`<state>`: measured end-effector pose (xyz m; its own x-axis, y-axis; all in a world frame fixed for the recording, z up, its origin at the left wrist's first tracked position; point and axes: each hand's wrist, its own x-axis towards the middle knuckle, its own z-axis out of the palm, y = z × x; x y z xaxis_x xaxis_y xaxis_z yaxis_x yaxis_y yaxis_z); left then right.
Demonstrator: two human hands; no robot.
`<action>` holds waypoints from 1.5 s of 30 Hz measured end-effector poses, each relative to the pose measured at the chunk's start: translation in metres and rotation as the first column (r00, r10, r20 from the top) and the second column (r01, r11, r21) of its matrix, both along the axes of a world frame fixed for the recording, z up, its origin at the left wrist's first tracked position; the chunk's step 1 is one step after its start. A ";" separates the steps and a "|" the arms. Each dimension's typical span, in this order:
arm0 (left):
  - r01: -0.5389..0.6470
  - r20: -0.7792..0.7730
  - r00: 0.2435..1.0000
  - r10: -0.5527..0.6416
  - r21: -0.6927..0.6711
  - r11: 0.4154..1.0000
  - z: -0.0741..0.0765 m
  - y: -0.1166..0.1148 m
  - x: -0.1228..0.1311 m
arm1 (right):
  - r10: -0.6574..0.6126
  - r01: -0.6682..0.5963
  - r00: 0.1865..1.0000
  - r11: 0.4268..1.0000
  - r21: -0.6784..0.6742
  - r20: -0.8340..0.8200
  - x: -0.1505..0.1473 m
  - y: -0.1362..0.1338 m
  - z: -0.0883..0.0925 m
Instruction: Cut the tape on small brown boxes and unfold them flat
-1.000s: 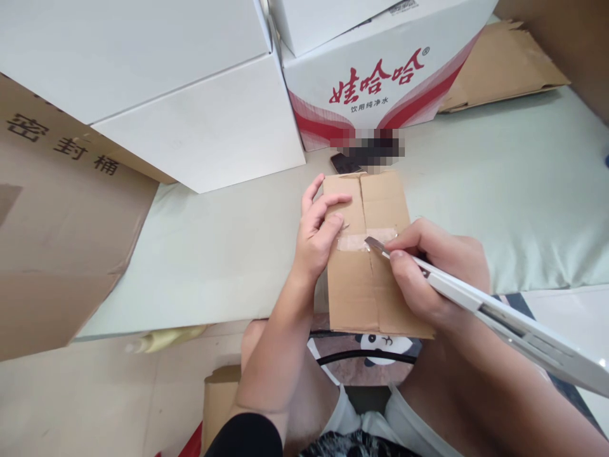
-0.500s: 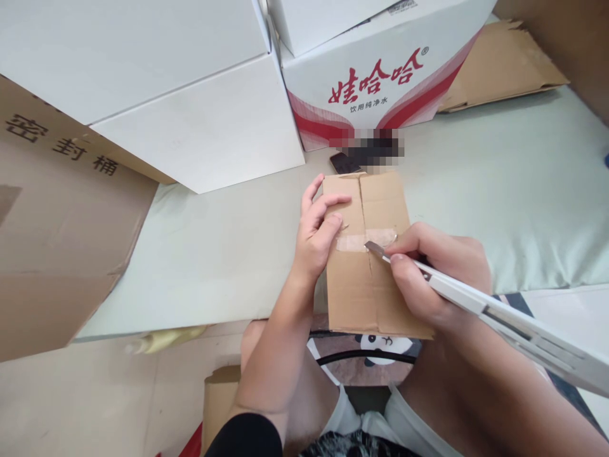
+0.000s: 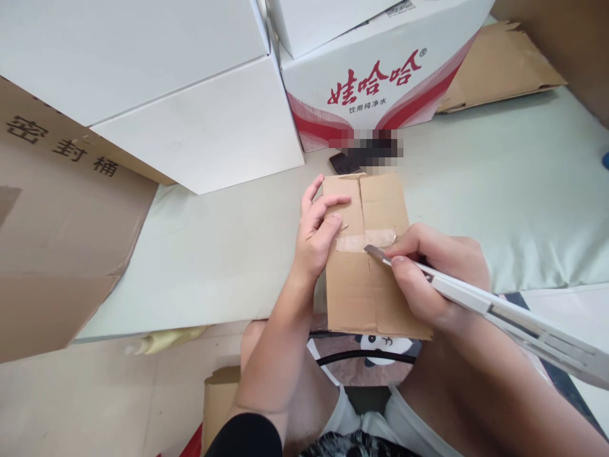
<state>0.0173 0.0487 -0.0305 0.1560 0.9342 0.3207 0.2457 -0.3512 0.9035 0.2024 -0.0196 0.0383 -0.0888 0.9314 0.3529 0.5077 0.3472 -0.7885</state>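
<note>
In front of me is a small brown cardboard box (image 3: 349, 289), a seam running down its upper face. A strip of clear tape (image 3: 351, 243) crosses that seam. My left hand (image 3: 318, 222) grips the box by its left side, thumb and a finger lying on the top face. In my right hand (image 3: 431, 266) is a white utility knife (image 3: 504, 311), its blade out. The blade tip lies on the seam at the lower edge of the tape. Whether it has cut into the tape I cannot tell.
Behind the box lies a phone (image 3: 343, 163), beside a blurred patch. White boxes (image 3: 204, 120) and a red-and-white water carton (image 3: 371, 95) stand at the back. A large brown carton (image 3: 61, 228) is on the left. Folded cardboard (image 3: 504, 66) lies far right on the pale green cloth (image 3: 214, 254).
The knife's blade tip has slid slightly towards me along the seam, to the tape's near edge. My left hand and the box have stayed in place.
</note>
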 end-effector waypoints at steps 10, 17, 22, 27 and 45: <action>-0.003 -0.001 1.000 0.003 -0.005 1.000 0.000 0.000 0.000 | 0.015 -0.012 0.999 0.997 0.081 -0.046 0.001 -0.001 -0.008; 0.001 0.041 0.999 0.000 -0.024 1.000 0.001 -0.001 0.002 | -0.042 0.051 0.996 0.991 0.123 -0.073 -0.001 -0.005 -0.015; -0.004 0.073 0.997 0.007 -0.048 0.999 0.000 -0.001 0.004 | -0.108 0.113 0.993 0.983 0.144 -0.046 -0.004 -0.007 -0.015; -0.019 0.055 0.998 0.021 -0.045 0.999 0.000 0.000 0.004 | -0.098 0.104 0.993 0.990 0.093 -0.067 -0.001 -0.007 -0.015; 0.002 0.030 1.000 0.001 -0.113 0.994 0.004 0.006 -0.012 | -0.379 0.514 0.751 0.850 0.118 -0.540 -0.003 0.008 -0.034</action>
<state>0.0049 0.0546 -0.0266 0.1485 0.9647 0.2175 0.2173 -0.2464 0.9445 0.1993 -0.0119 0.0046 0.5579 0.6962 0.4516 0.2330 0.3909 -0.8904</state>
